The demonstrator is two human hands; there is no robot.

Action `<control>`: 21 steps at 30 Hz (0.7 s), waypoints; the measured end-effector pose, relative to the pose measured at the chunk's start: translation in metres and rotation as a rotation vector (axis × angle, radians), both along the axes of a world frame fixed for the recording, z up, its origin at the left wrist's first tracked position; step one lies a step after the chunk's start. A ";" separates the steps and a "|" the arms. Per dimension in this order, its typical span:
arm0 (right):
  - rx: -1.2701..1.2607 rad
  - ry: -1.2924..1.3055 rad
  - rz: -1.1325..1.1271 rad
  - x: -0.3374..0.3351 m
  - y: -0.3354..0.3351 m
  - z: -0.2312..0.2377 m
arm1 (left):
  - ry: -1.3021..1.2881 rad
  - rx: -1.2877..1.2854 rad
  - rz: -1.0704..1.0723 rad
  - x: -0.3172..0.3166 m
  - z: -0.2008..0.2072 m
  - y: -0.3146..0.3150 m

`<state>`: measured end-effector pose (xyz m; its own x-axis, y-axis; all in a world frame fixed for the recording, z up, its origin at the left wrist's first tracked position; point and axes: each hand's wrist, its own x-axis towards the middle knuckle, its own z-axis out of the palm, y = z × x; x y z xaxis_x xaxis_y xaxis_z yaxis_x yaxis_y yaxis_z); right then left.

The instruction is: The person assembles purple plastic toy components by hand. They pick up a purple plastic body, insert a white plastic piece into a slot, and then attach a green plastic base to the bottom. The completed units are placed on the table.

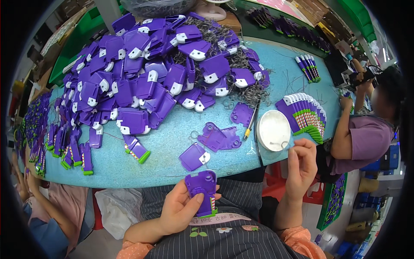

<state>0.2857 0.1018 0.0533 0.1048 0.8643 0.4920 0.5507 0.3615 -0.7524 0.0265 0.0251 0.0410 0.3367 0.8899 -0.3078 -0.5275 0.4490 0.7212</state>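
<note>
My left hand (179, 209) is closed around a purple plastic casing (201, 184) with a green end and a red-and-white striped strip, held above my lap at the table's front edge. The casing's inner side, with a round hole near the top, faces up. My right hand (304, 166) is raised, thumb and fingertips pinched together just beside a white round bowl (272, 125). Whatever sits between those fingertips is too small to make out. Inside the bowl lies a thin piece of wire. Beyond my left hand rest a purple-and-white piece (195, 157) and purple half shells (219, 137).
A large heap of purple-and-white casings (133, 86) covers the left and middle of the blue table (164, 166). Tangled grey wire pieces (254, 93) lie beside it. A cutter knife (249, 128) and fanned assembled casings (304, 113) flank the bowl. A person (364, 134) sits at right, another at left.
</note>
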 end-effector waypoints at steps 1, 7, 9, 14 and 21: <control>-0.106 0.176 0.101 -0.009 -0.007 0.003 | -0.021 0.027 0.002 0.001 -0.001 0.001; -0.452 0.564 0.632 -0.066 -0.027 -0.005 | 0.028 0.099 -0.065 0.005 0.006 0.006; -0.546 0.613 0.702 -0.075 -0.030 -0.008 | 0.064 0.123 -0.068 0.002 0.010 0.004; -0.692 0.655 0.757 -0.069 -0.036 -0.014 | 0.149 0.154 -0.124 -0.003 0.003 -0.003; -0.931 0.496 0.767 -0.053 -0.017 0.018 | 0.334 0.251 -0.358 -0.010 0.007 0.000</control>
